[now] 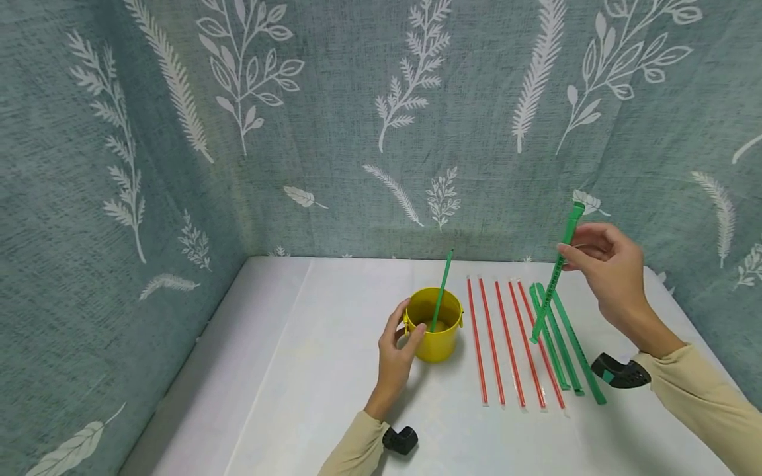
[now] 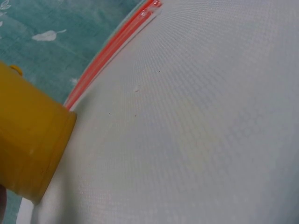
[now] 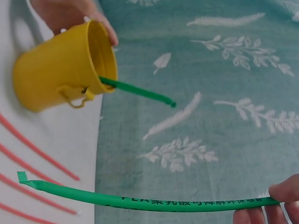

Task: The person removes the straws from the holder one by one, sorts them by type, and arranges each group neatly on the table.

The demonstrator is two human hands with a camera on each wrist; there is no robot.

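A yellow bucket (image 1: 437, 345) stands upright on the white table, one green wrapped straw (image 1: 442, 291) leaning inside it. My left hand (image 1: 397, 354) holds the bucket's left side, thumb at the rim and fingers behind. Up in the air right of the bucket, my right hand (image 1: 610, 268) pinches another green wrapped straw (image 3: 140, 201) near its upper end; dark printing runs along the wrapper. That straw slants down above several green straws (image 1: 580, 357) lying side by side on the table. In the left wrist view only the bucket's lower part (image 2: 32, 140) shows.
Several red straws (image 1: 491, 340) in clear wrappers lie in a row between the bucket and the green ones. The white table (image 1: 321, 370) ends at the back against a teal leaf-patterned cloth (image 1: 333, 132), which also hangs at both sides.
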